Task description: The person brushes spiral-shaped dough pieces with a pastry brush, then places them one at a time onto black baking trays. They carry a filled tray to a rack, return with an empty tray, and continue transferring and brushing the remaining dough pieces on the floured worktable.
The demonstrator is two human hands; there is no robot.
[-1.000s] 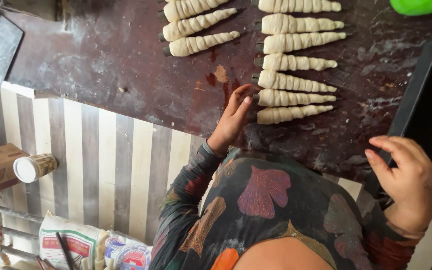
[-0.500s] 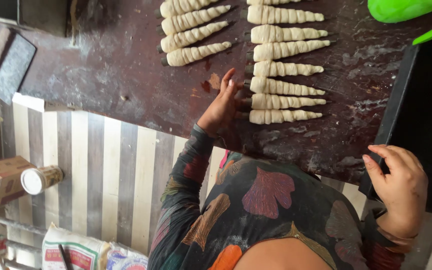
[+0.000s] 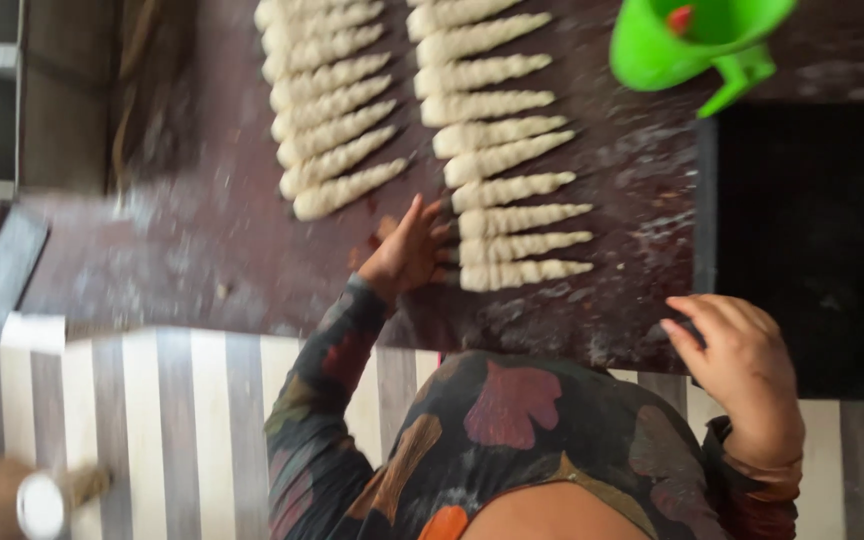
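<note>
One head-worn camera looks steeply down, from close above, at the dark worktable [image 3: 202, 260] and the wearer's torso.

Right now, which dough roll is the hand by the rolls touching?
On the dark floury table, find the right column of pale cone-shaped dough rolls. The left hand lies at that column's near end, against the last rolls. The right hand grips the black tray.

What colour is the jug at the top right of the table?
Bright green; the jug shows best in the head view, beyond the dark tray.
</note>
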